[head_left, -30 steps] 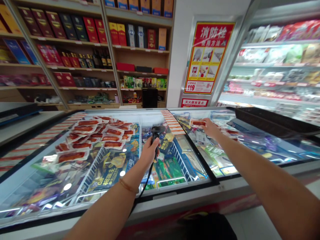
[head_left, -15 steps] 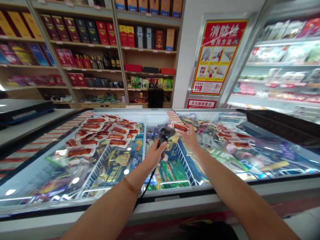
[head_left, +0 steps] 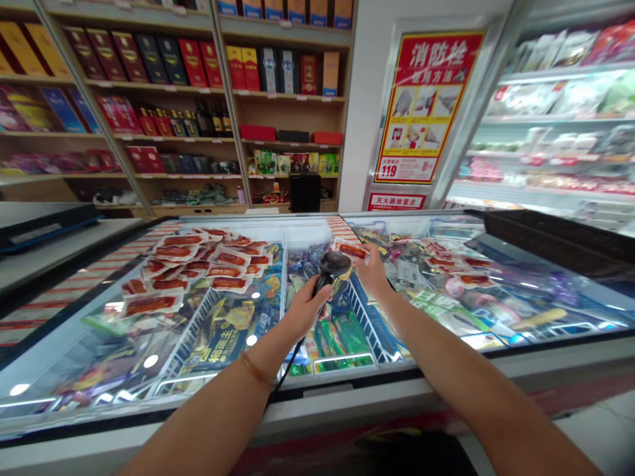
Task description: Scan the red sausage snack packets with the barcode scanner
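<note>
Sausage pack (head_left: 351,250), just above and right of the frame's centre, is pinched at its right end between the fingers and thumb of the right hand (head_left: 373,272). Left hand (head_left: 308,305) is wrapped round the handle of a black scanner (head_left: 335,263), whose head sits right at the pack's lower edge — whether the two touch, I can't tell from where I stand. The hands are near each other but apart. A dark cord (head_left: 288,370) hangs from the scanner toward the bottom middle, and a thin bracelet (head_left: 256,370) circles the left wrist.

Both forearms reach over a freezer (head_left: 347,398) with glass on top. At left centre a heap of similar packs (head_left: 227,272) lies on the glass, overlapping; a smaller cluster (head_left: 441,263) lies right of centre. Green bags (head_left: 347,332) show in a wire basket below the scanner. A long black tray (head_left: 546,241) rests at the right. Boxes (head_left: 193,63) line shelves at upper left — a red poster (head_left: 441,53) hangs at upper right.
</note>
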